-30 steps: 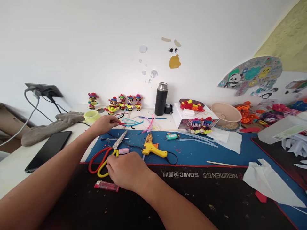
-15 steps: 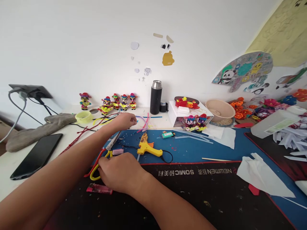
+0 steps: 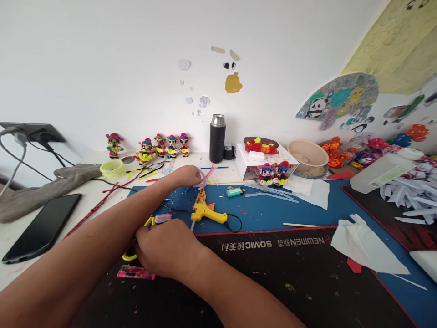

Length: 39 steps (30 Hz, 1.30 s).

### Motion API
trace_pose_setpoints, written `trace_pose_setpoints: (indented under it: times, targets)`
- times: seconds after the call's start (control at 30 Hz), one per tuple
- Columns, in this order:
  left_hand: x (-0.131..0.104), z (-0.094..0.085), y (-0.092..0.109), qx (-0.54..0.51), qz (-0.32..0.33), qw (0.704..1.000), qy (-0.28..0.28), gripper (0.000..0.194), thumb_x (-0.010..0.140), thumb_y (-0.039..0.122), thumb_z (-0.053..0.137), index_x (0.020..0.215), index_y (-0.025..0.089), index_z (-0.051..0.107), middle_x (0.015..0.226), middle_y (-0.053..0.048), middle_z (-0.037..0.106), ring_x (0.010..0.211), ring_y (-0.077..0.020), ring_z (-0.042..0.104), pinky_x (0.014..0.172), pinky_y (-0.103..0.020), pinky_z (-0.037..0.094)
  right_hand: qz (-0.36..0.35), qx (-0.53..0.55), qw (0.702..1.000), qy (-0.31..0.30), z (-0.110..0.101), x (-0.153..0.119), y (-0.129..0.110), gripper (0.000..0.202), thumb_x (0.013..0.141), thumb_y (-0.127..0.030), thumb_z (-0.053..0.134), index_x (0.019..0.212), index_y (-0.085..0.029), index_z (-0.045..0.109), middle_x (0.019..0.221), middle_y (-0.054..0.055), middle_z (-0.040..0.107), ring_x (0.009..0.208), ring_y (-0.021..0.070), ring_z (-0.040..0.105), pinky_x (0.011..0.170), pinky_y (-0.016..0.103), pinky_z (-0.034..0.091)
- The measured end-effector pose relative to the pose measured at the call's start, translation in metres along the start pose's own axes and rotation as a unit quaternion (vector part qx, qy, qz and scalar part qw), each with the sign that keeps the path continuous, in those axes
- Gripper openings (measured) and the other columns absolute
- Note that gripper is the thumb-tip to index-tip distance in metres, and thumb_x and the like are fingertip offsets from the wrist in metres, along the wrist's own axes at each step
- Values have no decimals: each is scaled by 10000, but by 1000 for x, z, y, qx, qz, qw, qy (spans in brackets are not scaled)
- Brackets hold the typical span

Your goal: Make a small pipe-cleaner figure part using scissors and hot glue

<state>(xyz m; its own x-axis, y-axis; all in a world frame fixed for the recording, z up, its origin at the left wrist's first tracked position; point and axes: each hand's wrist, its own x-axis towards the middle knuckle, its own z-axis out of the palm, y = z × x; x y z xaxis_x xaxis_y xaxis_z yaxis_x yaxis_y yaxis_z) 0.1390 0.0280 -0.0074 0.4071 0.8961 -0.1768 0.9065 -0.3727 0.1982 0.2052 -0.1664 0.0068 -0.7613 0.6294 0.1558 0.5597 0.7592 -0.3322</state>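
My left hand (image 3: 187, 176) reaches out over the back edge of the blue mat, its fingers curled beside pink and purple pipe cleaners (image 3: 206, 176). Whether they grip one is hidden. Closer to me, my right hand (image 3: 170, 249) is closed, thumb side to the left; what it holds cannot be seen. Scissors with yellow handles (image 3: 129, 257) lie partly behind that hand and my left forearm. Just below is a pink lighter (image 3: 135, 272), and a small pink block (image 3: 163, 218) rests above the knuckles. A yellow glue gun (image 3: 209, 214) lies to the right.
Small pipe-cleaner dolls (image 3: 145, 152) line the wall. Beyond the mat stand a black thermos (image 3: 217, 141), a white box (image 3: 241, 161) and a beige bowl (image 3: 307, 155). A phone (image 3: 43, 228) lies at left, a crumpled tissue (image 3: 365, 243) at right, a thin stick (image 3: 300, 224) mid-mat.
My left hand has moved slightly right and nearer, up against the pipe cleaners. The forearm now covers more of the scissors. My right hand stays closed; the view has shifted a little.
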Motion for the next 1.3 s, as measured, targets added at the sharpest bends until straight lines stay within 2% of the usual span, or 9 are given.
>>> trace_pose_setpoints:
  times: [0.13, 0.4, 0.63, 0.77, 0.93, 1.03, 1.1, 1.2, 1.3]
  targets:
    - [-3, -3, -7, -16, -21, 999, 24, 131, 715, 273, 623, 656, 197, 713, 728, -96, 751, 736, -266, 670, 628, -312, 418, 6, 1, 1000, -10, 2, 0, -2, 216, 1043, -264, 496, 1080, -136, 666, 918, 119, 797, 777, 311, 783, 602, 408, 603]
    - [-13, -15, -23, -137, -51, 987, 66, 209, 728, 248, 658, 901, 206, 768, 824, -61, 796, 772, -240, 701, 667, -281, 472, -1, 7, 1000, -30, 2, 0, -5, 181, 1021, -247, 533, 1101, -145, 658, 906, 122, 801, 787, 319, 790, 607, 422, 617]
    - [-33, -15, -39, -315, -54, 945, 66, 519, 764, 380, 708, 1216, 128, 745, 692, -30, 687, 636, -202, 640, 596, -291, 504, -8, -6, 1000, -11, 5, 0, -3, 169, 1015, -255, 547, 1088, -141, 648, 850, 107, 792, 746, 299, 785, 590, 382, 606]
    - [-47, -16, -50, -371, -63, 924, 66, 542, 762, 434, 703, 1192, 107, 757, 745, -67, 706, 661, -200, 653, 626, -310, 529, -8, -7, 1000, -3, 7, 0, -3, 157, 1014, -244, 543, 1077, -144, 646, 831, 109, 787, 747, 288, 782, 599, 364, 596]
    - [-62, -29, -59, -342, -88, 933, 64, 392, 670, 420, 767, 941, 145, 839, 697, -71, 725, 652, -219, 628, 622, -319, 505, -8, -5, 1000, -7, 6, -1, -3, 152, 1023, -236, 532, 1060, -147, 650, 863, 99, 793, 741, 278, 777, 598, 361, 589]
    - [-69, -43, -62, -270, -66, 958, 65, 363, 715, 441, 695, 967, 240, 862, 1001, -59, 817, 908, -260, 700, 777, -293, 535, -9, -7, 1000, -11, 5, -1, -3, 166, 1040, -242, 520, 1055, -140, 650, 865, 105, 792, 742, 268, 774, 608, 355, 585]
    - [-74, -51, -63, -196, -61, 978, 33, 371, 710, 431, 671, 970, 251, 866, 1084, -60, 820, 998, -281, 705, 837, -288, 529, -8, -7, 1000, -15, 4, -1, -3, 167, 1040, -244, 523, 1053, -140, 653, 852, 104, 790, 736, 267, 772, 606, 351, 580]
    - [-82, -59, -68, -178, -52, 983, 3, 446, 729, 478, 661, 1059, 254, 859, 1040, -57, 816, 924, -269, 704, 793, -287, 529, -5, -8, 1000, -23, 4, 0, -4, 182, 1041, -253, 519, 1059, -142, 662, 845, 103, 791, 738, 282, 776, 595, 360, 574]
    - [-91, -61, -74, -203, -70, 975, 52, 522, 757, 556, 650, 1129, 241, 837, 882, -47, 787, 810, -245, 674, 740, -286, 523, -4, -6, 1000, -24, 4, 0, -4, 194, 1046, -255, 511, 1060, -143, 668, 866, 98, 794, 758, 293, 780, 585, 366, 569]
